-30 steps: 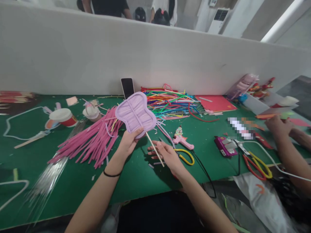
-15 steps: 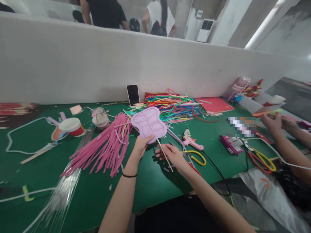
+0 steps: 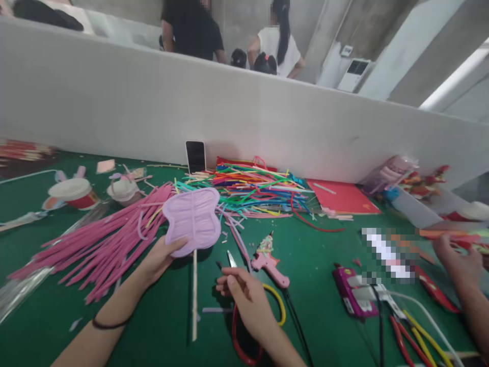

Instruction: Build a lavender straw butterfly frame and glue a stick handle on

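My left hand is closed on the lower left edge of a lilac butterfly-shaped piece that looks made of bent fuzzy stems. A thin wooden stick hangs straight down from its bottom. My right hand hovers over a pair of scissors with red and yellow handles, thumb and fingers loosely curled and apart. The scissors' blades poke out beyond my fingers, and the hand hides their middle. Just right of it lies a pink glue gun. A short lilac strip lies between stick and scissors.
Pink stems spread at left, by paper cups. Behind lie a multicoloured stem pile, a propped phone and a red sheet. A purple power block and more scissors are near a co-worker's hand.
My left hand has brought the butterfly piece left and lower, its stick now nearly vertical. My right hand has moved away from the stick, down over the scissors. The camera view has shifted.
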A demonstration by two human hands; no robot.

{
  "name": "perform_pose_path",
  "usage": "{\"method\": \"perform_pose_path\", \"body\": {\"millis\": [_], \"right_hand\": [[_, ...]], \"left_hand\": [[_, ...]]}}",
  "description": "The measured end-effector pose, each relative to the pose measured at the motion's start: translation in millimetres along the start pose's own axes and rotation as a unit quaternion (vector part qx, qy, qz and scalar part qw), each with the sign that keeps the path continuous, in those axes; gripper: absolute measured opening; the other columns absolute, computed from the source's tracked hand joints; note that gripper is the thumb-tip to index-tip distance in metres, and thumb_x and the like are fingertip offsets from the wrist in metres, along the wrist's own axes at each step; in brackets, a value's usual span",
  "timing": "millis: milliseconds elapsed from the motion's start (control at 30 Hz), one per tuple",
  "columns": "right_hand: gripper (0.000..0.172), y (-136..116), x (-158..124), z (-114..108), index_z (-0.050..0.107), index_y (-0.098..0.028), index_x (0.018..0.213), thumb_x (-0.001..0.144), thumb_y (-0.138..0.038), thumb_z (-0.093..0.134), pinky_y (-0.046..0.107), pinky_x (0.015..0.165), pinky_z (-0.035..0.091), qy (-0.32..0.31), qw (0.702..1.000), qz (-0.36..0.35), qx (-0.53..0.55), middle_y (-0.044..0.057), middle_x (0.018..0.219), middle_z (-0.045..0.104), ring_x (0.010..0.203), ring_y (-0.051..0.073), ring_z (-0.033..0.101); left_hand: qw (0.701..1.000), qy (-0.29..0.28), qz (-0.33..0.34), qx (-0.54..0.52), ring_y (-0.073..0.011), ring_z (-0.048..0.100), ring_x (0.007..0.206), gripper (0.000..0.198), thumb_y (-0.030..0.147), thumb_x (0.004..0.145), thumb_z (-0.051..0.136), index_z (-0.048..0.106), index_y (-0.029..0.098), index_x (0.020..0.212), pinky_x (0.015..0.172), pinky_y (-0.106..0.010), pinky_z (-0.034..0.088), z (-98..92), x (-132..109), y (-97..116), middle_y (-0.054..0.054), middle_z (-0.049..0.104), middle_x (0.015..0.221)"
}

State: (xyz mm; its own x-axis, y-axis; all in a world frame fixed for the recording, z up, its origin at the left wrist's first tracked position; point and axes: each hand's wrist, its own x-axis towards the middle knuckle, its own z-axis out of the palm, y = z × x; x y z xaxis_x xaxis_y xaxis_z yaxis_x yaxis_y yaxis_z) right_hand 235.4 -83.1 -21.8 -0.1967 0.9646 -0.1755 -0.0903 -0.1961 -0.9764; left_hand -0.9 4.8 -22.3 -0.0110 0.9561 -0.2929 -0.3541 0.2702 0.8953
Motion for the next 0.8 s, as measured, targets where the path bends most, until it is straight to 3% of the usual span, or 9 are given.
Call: {"method": "perform_pose_path", "body": {"millis": [167, 300, 467, 567, 700, 800], "right_hand": [[0.046, -3.3, -2.3, -18.9, 0.07, -0.021, 0.11, 0.092, -0.061, 0.056, 0.041, 0.086, 0.057, -0.039, 0.998, 0.008, -0.046, 0.012, 0.099, 0.076, 0.092, 0.024, 0.073], [0.037, -3.0, -9.5, -26.2, 0.07, -0.025, 0.111, 0.095, -0.054, 0.054, 0.039, 0.086, 0.058, -0.04, 0.995, 0.004, -0.094, 0.009, 0.1, 0.076, 0.093, 0.024, 0.073], [0.032, -6.9, -11.9, -37.1, 0.068, -0.025, 0.116, 0.098, -0.045, 0.05, 0.039, 0.09, 0.057, 0.031, 0.982, -0.046, -0.183, 0.01, 0.109, 0.075, 0.099, 0.024, 0.072], [0.032, -7.6, -14.6, -42.5, 0.068, -0.023, 0.116, 0.099, -0.042, 0.049, 0.039, 0.089, 0.057, 0.09, 0.965, -0.086, -0.229, 0.011, 0.11, 0.074, 0.099, 0.024, 0.072], [0.03, 1.6, -23.5, -38.2, 0.069, -0.023, 0.115, 0.099, -0.039, 0.049, 0.037, 0.09, 0.056, 0.166, 0.94, -0.137, -0.265, 0.01, 0.112, 0.075, 0.099, 0.023, 0.072], [0.03, 10.2, -30.3, -28.9, 0.069, -0.022, 0.113, 0.099, -0.038, 0.049, 0.035, 0.084, 0.057, 0.214, 0.927, -0.148, -0.27, 0.009, 0.109, 0.075, 0.095, 0.023, 0.072]], "left_hand": [[0.996, 0.072, -0.023, -0.039, -0.0366, 0.069, 0.109, 0.022, 0.036, 0.061, 0.088, 0.078, 0.025, 0.078, 0.077, -0.037, 0.066, -9.1, -14.3, 10.8, 0.001, 0.08, 0.088], [0.992, 0.102, -0.048, -0.061, -0.0366, 0.069, 0.11, 0.01, 0.03, 0.067, 0.078, 0.076, 0.026, 0.076, 0.074, -0.037, 0.066, -12.6, -18.7, 17.2, 0.005, 0.08, 0.088], [0.991, 0.098, -0.029, -0.086, -0.0257, 0.075, 0.075, 0.015, 0.03, 0.063, 0.08, 0.075, 0.024, 0.076, 0.053, -0.027, 0.062, -7.6, -14.2, 14.9, 0.002, 0.08, 0.082], [0.996, 0.059, 0.012, -0.071, -0.0238, 0.07, 0.059, 0.026, 0.032, 0.059, 0.083, 0.075, 0.018, 0.08, 0.044, -0.028, 0.057, -3.6, -10.4, 9.9, -0.007, 0.079, 0.076], [0.997, -0.053, 0.013, -0.059, -0.0239, 0.07, 0.06, 0.036, 0.042, 0.067, 0.077, 0.076, 0.013, 0.089, 0.044, -0.026, 0.052, 0.3, -12.6, 6.1, -0.015, 0.077, 0.078], [0.994, -0.092, 0.003, -0.051, -0.0234, 0.071, 0.063, 0.033, 0.035, 0.07, 0.074, 0.075, 0.01, 0.091, 0.047, -0.026, 0.052, 3.4, -18.9, 8.2, -0.017, 0.077, 0.082]]}}
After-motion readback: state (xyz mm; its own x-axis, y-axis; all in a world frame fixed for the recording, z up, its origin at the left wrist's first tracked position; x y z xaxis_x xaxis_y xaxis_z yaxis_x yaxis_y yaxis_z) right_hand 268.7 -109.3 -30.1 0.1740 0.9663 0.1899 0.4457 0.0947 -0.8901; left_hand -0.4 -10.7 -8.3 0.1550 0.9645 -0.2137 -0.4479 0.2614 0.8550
